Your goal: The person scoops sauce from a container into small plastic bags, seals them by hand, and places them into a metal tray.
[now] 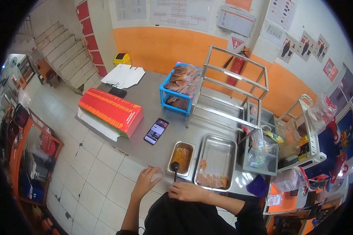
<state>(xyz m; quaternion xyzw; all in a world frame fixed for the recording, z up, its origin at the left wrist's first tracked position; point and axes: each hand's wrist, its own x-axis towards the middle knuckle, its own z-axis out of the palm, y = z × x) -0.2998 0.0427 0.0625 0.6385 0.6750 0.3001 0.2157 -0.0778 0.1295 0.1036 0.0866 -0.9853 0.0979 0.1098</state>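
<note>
Right hand [183, 191] clasps the ladle [175, 166] at the sauce-filled pan [193, 149], left hand [148, 180] pinching clear plastic [158, 174].

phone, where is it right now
In the head view, the phone lies on the metal table, between the red box on its left and the small sauce pan.

i can't read any words here. the print on the red box [111, 111], phone [156, 131] and wall posters [182, 13] is too small.
</note>
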